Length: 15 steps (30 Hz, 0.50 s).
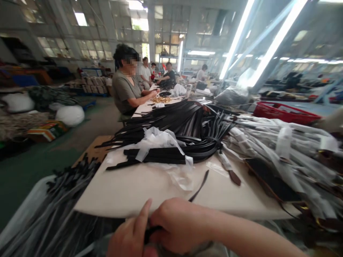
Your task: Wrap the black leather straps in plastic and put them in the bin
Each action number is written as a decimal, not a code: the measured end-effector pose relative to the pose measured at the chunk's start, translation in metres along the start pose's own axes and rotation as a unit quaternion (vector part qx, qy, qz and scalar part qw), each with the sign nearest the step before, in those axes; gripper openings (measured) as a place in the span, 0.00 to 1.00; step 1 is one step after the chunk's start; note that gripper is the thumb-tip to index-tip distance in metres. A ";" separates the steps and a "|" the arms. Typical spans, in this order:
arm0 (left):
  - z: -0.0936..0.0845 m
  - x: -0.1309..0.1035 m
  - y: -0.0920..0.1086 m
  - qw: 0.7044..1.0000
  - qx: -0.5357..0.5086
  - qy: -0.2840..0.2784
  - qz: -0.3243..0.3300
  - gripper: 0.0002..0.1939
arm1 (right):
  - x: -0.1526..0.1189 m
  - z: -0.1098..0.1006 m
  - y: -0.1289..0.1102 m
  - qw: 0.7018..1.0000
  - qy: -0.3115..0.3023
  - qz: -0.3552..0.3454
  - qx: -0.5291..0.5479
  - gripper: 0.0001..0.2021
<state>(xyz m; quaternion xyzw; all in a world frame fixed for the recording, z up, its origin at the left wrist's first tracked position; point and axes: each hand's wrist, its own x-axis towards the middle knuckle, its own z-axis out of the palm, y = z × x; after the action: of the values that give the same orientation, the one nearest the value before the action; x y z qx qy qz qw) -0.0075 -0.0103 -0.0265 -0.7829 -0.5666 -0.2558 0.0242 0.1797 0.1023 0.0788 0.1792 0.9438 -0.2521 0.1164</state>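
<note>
A black strap (154,230) sits by the near edge of the tabletop (107,200), my right hand (179,223) curled around it; my left hand's (128,233) grip I can't tell. It seems unfinished, with a strap heap (184,119) left beyond.

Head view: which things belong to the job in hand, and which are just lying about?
Likely in the job:
black strap between left hand and right hand
piled black straps

Apparently just lying about:
red crate
round white bundle
</note>
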 end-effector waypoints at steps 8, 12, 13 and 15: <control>-0.014 0.005 0.022 0.995 0.041 0.013 -0.093 0.45 | -0.012 0.001 0.010 0.994 0.055 0.037 0.082 0.12; -0.011 0.014 0.035 0.993 -0.059 0.012 -0.102 0.46 | 0.012 0.011 -0.011 0.990 0.046 -0.010 0.136 0.09; -0.013 0.013 0.034 0.992 -0.070 0.014 -0.108 0.46 | 0.014 0.012 -0.012 0.988 0.042 -0.016 0.145 0.09; -0.020 0.004 0.024 0.988 -0.070 0.019 -0.137 0.45 | 0.013 0.009 -0.008 0.991 0.041 -0.005 0.127 0.07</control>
<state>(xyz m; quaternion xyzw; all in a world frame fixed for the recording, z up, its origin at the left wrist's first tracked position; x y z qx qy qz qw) 0.0078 -0.0219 -0.0008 -0.6924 -0.6487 -0.3109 -0.0551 0.1660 0.0951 0.0708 0.1978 0.9089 -0.3633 0.0525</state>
